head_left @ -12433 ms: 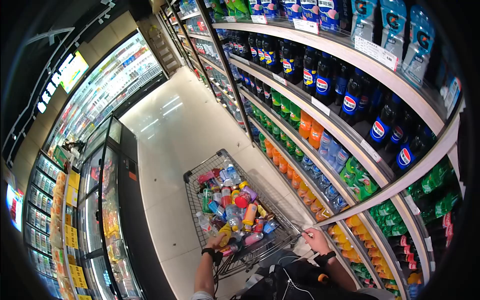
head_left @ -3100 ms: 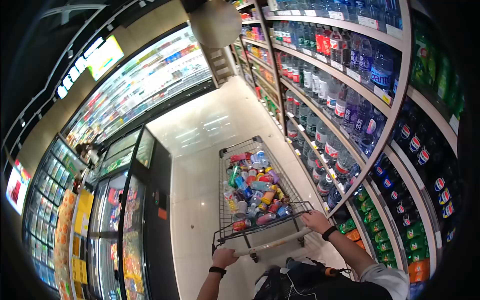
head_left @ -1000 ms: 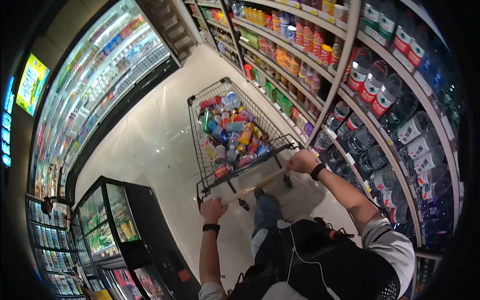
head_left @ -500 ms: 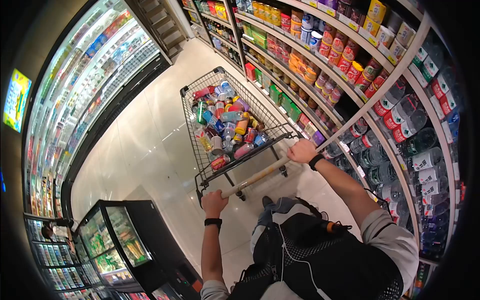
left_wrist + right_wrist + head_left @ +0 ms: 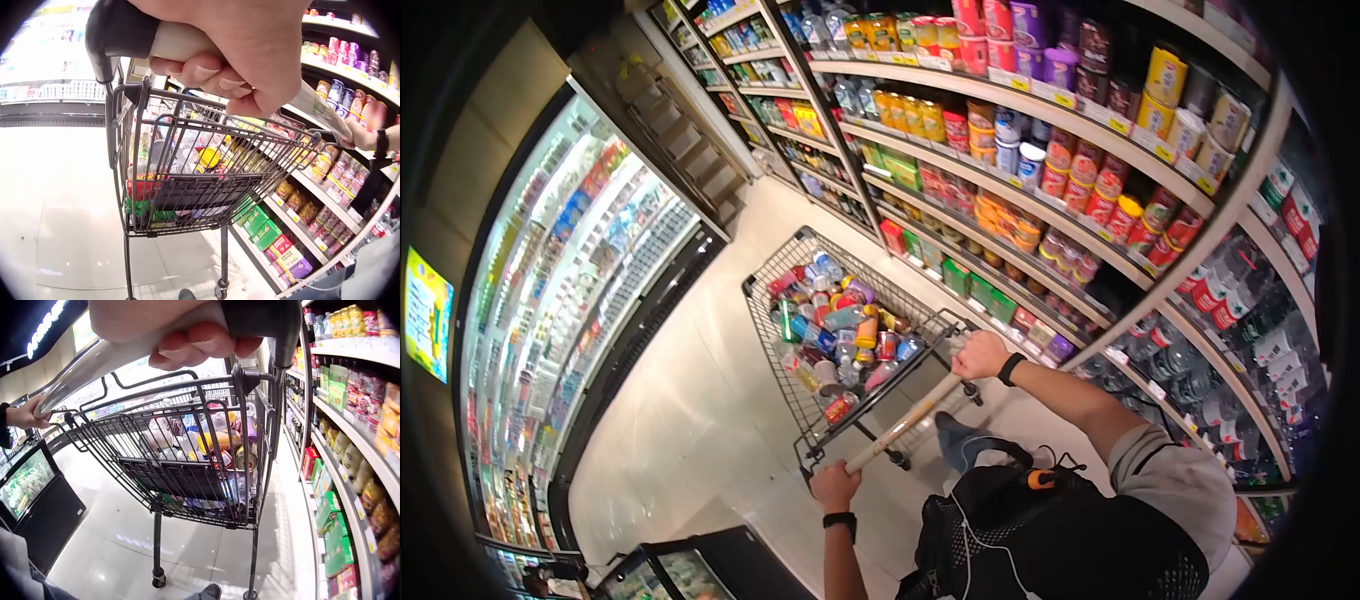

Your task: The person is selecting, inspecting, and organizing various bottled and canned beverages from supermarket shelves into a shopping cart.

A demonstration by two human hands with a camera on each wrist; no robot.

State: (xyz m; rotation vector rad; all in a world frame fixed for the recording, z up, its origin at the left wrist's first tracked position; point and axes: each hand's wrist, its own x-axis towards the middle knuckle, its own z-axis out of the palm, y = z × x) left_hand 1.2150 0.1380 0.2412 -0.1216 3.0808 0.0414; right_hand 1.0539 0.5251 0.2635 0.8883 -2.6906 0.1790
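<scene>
In the head view, my left hand [image 5: 836,487] grips the left end of the light-coloured handle bar [image 5: 905,422] of a black wire shopping cart [image 5: 762,335]. My right hand [image 5: 981,355] grips the bar's other end. Curled fingertips [image 5: 203,74] show under the bar in the left wrist view, and the right wrist view shows the right hand's fingers [image 5: 206,342] wrapped round it too. The basket holds a heap of drink bottles and cans, among them a red can [image 5: 840,408], an orange-brown bottle [image 5: 866,331] and a clear bottle [image 5: 828,265].
Close along the cart's right side run shelves [image 5: 1040,98] of cans, jars and boxes, with big water bottles [image 5: 1170,355] nearer me. A lit open fridge [image 5: 580,300] lines the left. A black freezer [image 5: 735,565] stands at lower left. A wooden ladder-like rack [image 5: 670,130] is ahead; pale tiled floor [image 5: 670,440] lies between.
Earlier my left hand was on a yellow item in the basket; now both hands hold the bar. The cart has rolled forward past soda and water shelves to canned goods, and the view has turned.
</scene>
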